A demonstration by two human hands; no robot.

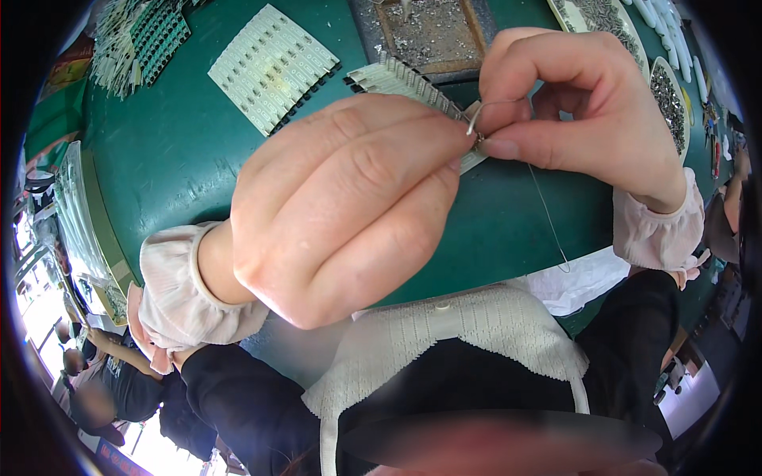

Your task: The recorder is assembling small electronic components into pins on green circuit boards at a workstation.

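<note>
My two hands meet over the green table, fingertips almost touching. My left hand (pixel 349 198) is closed, its thumb and fingers pinched at a small piece mostly hidden behind them. My right hand (pixel 587 111) pinches a thin wire (pixel 542 190) beside a tiny metal part (pixel 479 140). The wire curls into a pale loop between the hands, and its long tail hangs below my right fingers. Just behind the fingertips lies a row of pale strips with dark ends (pixel 405 79), partly covered by my left hand.
A sheet of pale strips with metal clips (pixel 274 67) lies farther left, near a bundle of strips (pixel 131 47). A wood-framed tray of metal bits (pixel 429 36) stands at the back. Trays of small metal parts (pixel 668 103) and white tubes (pixel 671 32) line the right.
</note>
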